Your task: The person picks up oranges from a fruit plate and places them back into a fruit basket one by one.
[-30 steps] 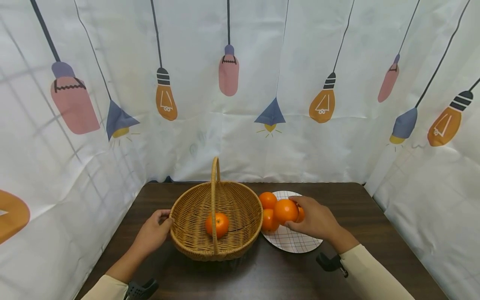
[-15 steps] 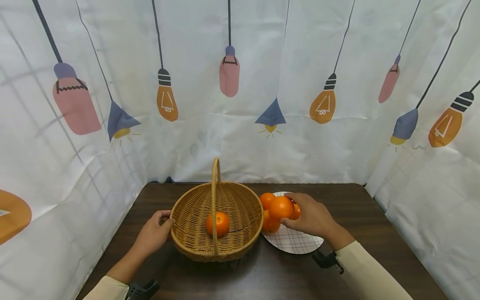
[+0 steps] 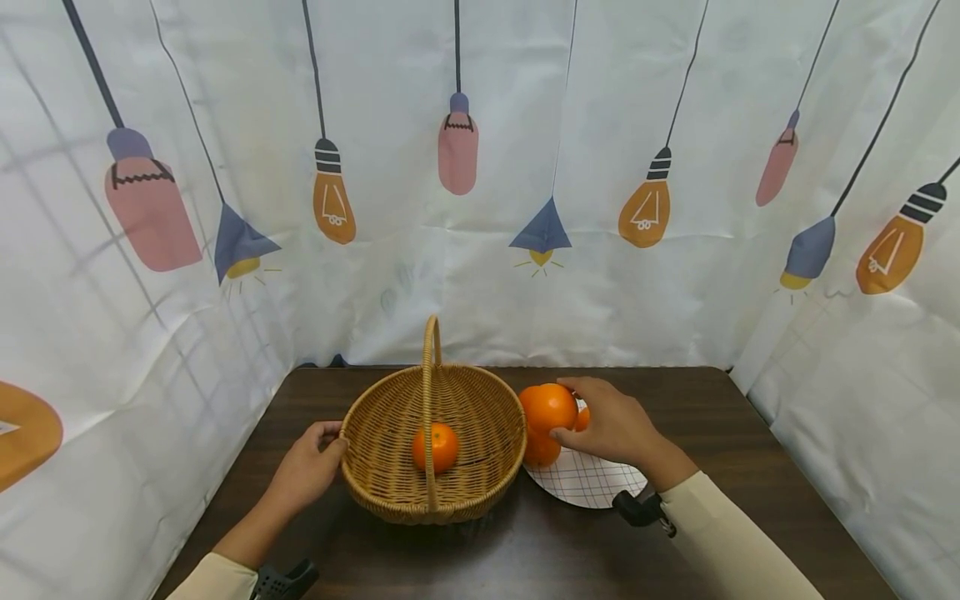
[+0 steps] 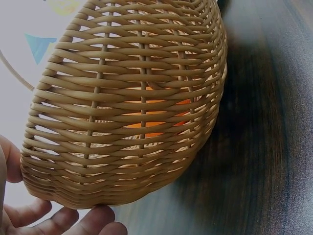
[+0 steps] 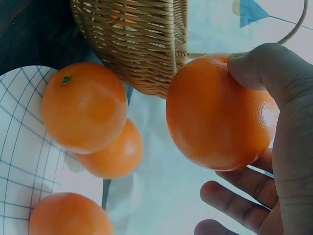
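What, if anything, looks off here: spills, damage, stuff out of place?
Nothing looks spilled or damaged. The basket stands upright, left hand at its rim; the right hand grips one orange. Mildly odd at most: two other oranges crowd the plate's edge nearest the basket.

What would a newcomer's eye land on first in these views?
Likely the held orange, bright in the right hand near the plate. Left of the plate sits the wicker basket, gripped by the left hand, with one orange visible inside. Behind, lamps printed on the white backdrop add colour.
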A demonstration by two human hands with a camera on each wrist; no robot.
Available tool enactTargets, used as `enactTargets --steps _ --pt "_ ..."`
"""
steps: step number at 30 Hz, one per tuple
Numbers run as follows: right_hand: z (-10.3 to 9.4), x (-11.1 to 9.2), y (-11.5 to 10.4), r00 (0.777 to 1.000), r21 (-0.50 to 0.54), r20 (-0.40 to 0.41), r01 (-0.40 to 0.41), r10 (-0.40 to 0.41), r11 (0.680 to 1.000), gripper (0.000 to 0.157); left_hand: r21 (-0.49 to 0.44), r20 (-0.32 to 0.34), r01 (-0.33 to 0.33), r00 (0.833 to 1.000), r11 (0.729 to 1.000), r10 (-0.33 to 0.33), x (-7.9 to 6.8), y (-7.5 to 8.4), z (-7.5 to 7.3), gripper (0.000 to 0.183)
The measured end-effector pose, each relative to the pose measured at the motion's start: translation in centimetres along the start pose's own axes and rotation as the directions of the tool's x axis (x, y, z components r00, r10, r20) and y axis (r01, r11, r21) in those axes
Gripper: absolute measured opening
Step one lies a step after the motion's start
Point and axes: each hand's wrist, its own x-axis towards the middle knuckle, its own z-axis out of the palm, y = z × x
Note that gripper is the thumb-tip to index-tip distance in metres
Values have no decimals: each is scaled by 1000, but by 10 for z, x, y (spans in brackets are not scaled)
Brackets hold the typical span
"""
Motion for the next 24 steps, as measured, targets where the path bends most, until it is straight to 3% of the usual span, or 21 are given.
enactTargets --steps 24 --pt "6 17 -21 1000 -7 3 23 -23 1000 82 -26 7 7 1000 1000 -6 -3 3 1 52"
